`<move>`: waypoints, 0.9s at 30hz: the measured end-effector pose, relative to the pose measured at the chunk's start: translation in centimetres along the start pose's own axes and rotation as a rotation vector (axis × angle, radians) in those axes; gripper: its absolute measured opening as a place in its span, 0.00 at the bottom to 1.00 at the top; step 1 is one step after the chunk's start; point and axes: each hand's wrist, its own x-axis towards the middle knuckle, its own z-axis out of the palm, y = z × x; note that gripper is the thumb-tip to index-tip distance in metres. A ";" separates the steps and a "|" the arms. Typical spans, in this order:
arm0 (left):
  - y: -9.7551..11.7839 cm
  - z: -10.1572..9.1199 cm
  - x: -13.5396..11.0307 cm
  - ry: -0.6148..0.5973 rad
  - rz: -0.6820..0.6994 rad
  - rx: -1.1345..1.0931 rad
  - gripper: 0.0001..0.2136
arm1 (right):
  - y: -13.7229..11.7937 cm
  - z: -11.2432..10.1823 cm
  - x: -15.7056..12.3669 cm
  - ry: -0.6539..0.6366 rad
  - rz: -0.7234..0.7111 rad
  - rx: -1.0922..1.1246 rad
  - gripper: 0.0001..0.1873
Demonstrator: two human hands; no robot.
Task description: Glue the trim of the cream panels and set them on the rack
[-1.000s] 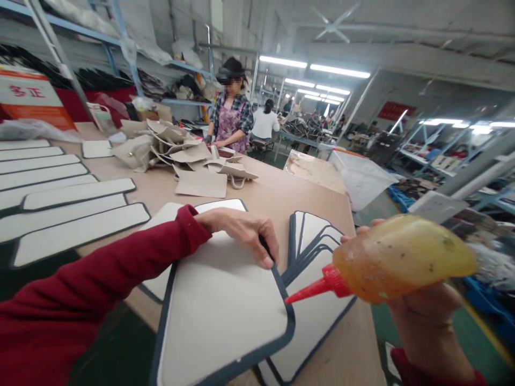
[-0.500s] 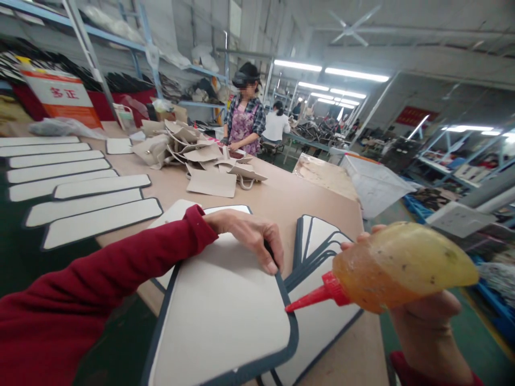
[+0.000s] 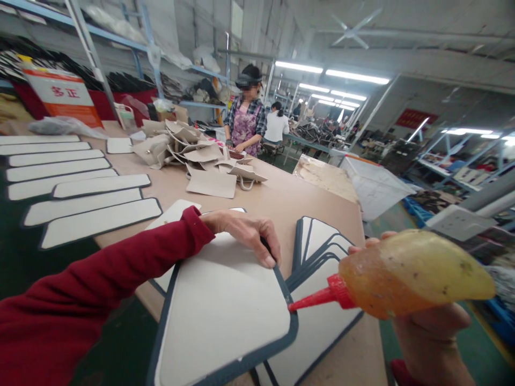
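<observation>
My right hand (image 3: 430, 332) is wrapped round a soft yellow glue bottle (image 3: 410, 273) with a red nozzle (image 3: 311, 299). The nozzle tip touches the dark right border of a white panel with a dark blue edge (image 3: 221, 311). My left hand (image 3: 249, 233), in a red sleeve, presses down on that panel's far corner with curled fingers pinching the edge. The panel lies on top of other like panels (image 3: 322, 252) fanned out to the right on the tan table (image 3: 277, 198).
Long white strips with dark edges (image 3: 80, 187) lie in rows at the left. A heap of beige cut pieces (image 3: 193, 153) sits further back. A person in a plaid shirt (image 3: 245, 123) works at the table's far end. Shelving stands behind; a white bin (image 3: 370, 185) at right.
The nozzle tip has slid a little along the panel's right border toward me, and the bottle has dropped slightly. My left hand stays on the corner.
</observation>
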 end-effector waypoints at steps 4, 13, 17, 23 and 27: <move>-0.6 -0.3 -0.3 0.056 -0.009 0.028 0.09 | 0.2 -1.0 -0.4 0.050 -0.057 0.003 0.34; -1.9 -1.1 -1.2 0.194 0.016 0.075 0.10 | 0.2 -1.3 -1.0 -0.013 -0.050 0.061 0.23; -2.2 -1.2 -1.6 0.265 0.024 0.112 0.09 | 0.4 -1.6 -1.4 0.025 -0.114 0.066 0.21; -2.5 -1.3 -2.2 0.382 0.026 0.141 0.10 | 0.4 -1.2 -1.7 0.077 -0.186 0.047 0.22; -2.7 -1.3 -2.4 0.435 0.005 0.143 0.11 | 0.4 -1.1 -2.1 0.090 -0.177 0.038 0.23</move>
